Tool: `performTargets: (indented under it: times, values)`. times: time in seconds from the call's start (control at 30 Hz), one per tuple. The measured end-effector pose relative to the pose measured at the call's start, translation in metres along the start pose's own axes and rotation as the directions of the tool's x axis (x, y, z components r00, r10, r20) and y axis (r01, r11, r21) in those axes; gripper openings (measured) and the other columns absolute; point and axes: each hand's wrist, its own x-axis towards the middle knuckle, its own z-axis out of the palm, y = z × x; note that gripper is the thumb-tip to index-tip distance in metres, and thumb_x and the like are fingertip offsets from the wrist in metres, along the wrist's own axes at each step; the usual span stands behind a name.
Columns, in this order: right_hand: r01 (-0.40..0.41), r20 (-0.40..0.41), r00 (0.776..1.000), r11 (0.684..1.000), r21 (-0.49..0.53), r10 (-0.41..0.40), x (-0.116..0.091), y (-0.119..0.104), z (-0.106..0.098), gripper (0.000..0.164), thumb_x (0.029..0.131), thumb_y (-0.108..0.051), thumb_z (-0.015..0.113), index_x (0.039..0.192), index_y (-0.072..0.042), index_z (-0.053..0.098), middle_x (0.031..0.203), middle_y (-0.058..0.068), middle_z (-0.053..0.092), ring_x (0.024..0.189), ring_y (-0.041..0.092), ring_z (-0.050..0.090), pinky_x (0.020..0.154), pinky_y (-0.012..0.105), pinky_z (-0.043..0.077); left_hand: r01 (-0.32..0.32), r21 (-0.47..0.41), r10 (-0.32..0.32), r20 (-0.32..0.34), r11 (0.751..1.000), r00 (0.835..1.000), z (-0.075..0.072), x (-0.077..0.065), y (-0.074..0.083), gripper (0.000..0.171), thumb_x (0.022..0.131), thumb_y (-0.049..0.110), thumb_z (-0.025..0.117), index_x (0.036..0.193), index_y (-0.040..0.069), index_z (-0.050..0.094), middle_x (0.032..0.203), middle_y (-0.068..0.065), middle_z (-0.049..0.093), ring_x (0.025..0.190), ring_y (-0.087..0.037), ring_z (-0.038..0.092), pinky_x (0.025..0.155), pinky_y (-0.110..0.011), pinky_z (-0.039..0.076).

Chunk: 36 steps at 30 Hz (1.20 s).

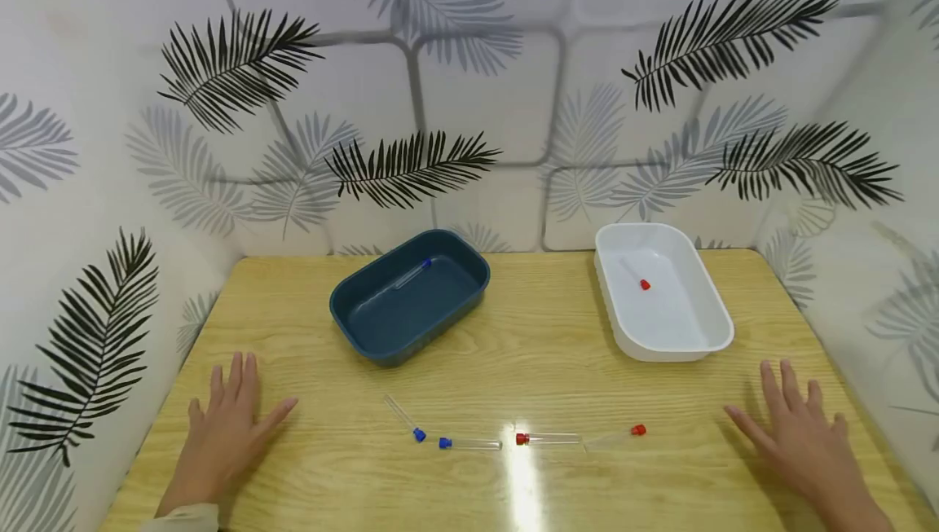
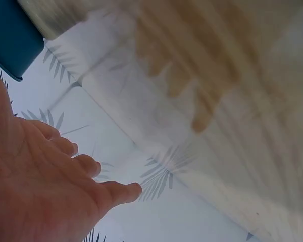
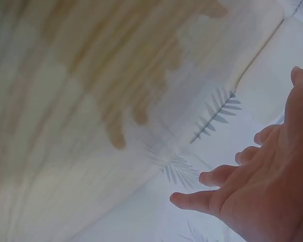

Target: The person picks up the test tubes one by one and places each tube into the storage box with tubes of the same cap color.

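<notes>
My left hand [image 1: 227,434], fingers spread, is at the table's left side and holds nothing. On the right side my right hand [image 1: 803,442] is likewise spread, with nothing in it. Between them lie clear tubes in a rough row: a blue-capped tube [image 1: 402,415] slanting, another blue-capped tube [image 1: 473,444] lying level, a red-capped tube [image 1: 552,438] beside it, and a second red-capped tube [image 1: 616,437] nearest my right hand. The wrist views show the left palm [image 2: 45,181] and the right palm [image 3: 272,191] with their fingers extended.
A dark blue bin [image 1: 399,357] stands at back left with one blue-capped tube [image 1: 412,274] inside. At back right, a white bin [image 1: 671,353] contains a red-capped tube [image 1: 644,284]. Leaf-patterned covering [image 1: 484,92] surrounds the wooden table [image 1: 543,336] behind and at the sides.
</notes>
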Motion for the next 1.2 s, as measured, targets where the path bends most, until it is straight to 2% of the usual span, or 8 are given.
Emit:
performTargets:
  times: [0.23,0.53,0.7,0.83,1.03,1.2]
  values:
    - [0.008,0.003,1.0,0.999,0.045,-0.008,-0.003,-0.012,0.001,0.083,0.094,-0.049,0.045,0.149,-0.006,0.0,0.151,0.026,-0.001,0.127,0.06,0.004,0.081,0.079,0.01,-0.018,-0.025,0.018,0.005,1.0,1.0,-0.004,0.005,-0.005,0.092,0.091,0.062,0.039,0.148,0.003,-0.002,0.152,-0.023,-0.003,0.135,-0.048,-0.005,0.087,-0.078,0.005]
    - [0.044,-0.056,0.998,0.996,0.073,-0.04,-0.009,-0.035,0.002,0.083,0.094,-0.046,0.049,0.149,-0.004,0.002,0.15,0.029,0.002,0.126,0.062,0.007,0.082,0.078,0.012,-0.027,-0.061,0.028,0.019,0.998,0.999,-0.002,0.019,-0.012,0.091,0.091,0.062,0.038,0.148,0.004,-0.003,0.152,-0.022,-0.005,0.136,-0.044,-0.009,0.09,-0.076,0.005]
    - [0.069,-0.077,0.995,0.993,0.091,-0.062,-0.014,-0.062,0.004,0.085,0.092,-0.046,0.052,0.149,-0.003,0.005,0.149,0.029,0.005,0.125,0.062,0.01,0.083,0.077,0.015,-0.041,-0.103,0.046,0.045,0.994,0.998,-0.002,0.025,-0.012,0.091,0.091,0.061,0.038,0.148,0.004,-0.004,0.152,-0.021,-0.007,0.136,-0.042,-0.012,0.092,-0.075,0.003]
    - [0.099,-0.105,0.991,0.989,0.106,-0.088,-0.019,-0.085,0.007,0.085,0.091,-0.044,0.055,0.149,-0.003,0.008,0.15,0.028,0.006,0.126,0.061,0.007,0.085,0.076,0.016,-0.057,-0.15,0.068,0.07,0.987,0.995,-0.003,0.029,-0.012,0.09,0.092,0.059,0.039,0.148,0.006,-0.007,0.152,-0.018,-0.012,0.136,-0.039,-0.016,0.095,-0.073,0.0]
    - [0.144,-0.154,0.979,0.987,0.076,-0.132,-0.024,-0.116,0.016,0.086,0.087,-0.047,0.06,0.148,-0.002,0.017,0.15,0.026,0.012,0.128,0.059,0.008,0.087,0.076,0.017,-0.098,-0.208,0.115,0.07,0.973,0.991,-0.002,0.039,-0.011,0.089,0.092,0.056,0.044,0.148,0.008,-0.007,0.153,-0.017,-0.011,0.137,-0.037,-0.014,0.098,-0.069,0.001]
    - [0.194,-0.148,0.972,0.979,0.063,-0.183,-0.025,-0.14,0.024,0.088,0.085,-0.05,0.061,0.148,-0.005,0.019,0.152,0.022,0.011,0.131,0.055,0.009,0.092,0.074,0.014,-0.146,-0.229,0.165,0.066,0.962,0.984,-0.001,0.053,-0.01,0.09,0.092,0.053,0.046,0.148,0.008,-0.008,0.153,-0.017,-0.012,0.138,-0.037,-0.013,0.1,-0.067,0.002]
